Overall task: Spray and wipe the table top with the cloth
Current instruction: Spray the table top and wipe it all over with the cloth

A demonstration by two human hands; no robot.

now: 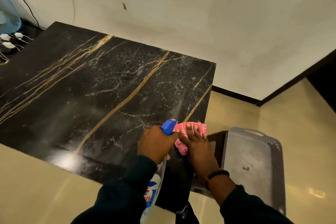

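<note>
The table top (pixel 101 85) is black marble with gold and white veins and fills the middle of the view. My left hand (pixel 156 143) grips a clear spray bottle (pixel 152 192) by its neck, the blue nozzle (pixel 169 126) pointing up and away over the table's near right part. My right hand (pixel 196 143) presses a folded pink patterned cloth (pixel 201 127) flat on the table near its right edge, fingers straight on top. The cloth touches the bottle's nozzle side.
A grey perforated plastic tray (pixel 254 165) rests on a dark stool (pixel 217 142) right of the table. White chargers and cables (pixel 11 42) lie at the far left end. A pale wall backs the table; glossy beige floor (pixel 291 118) surrounds it.
</note>
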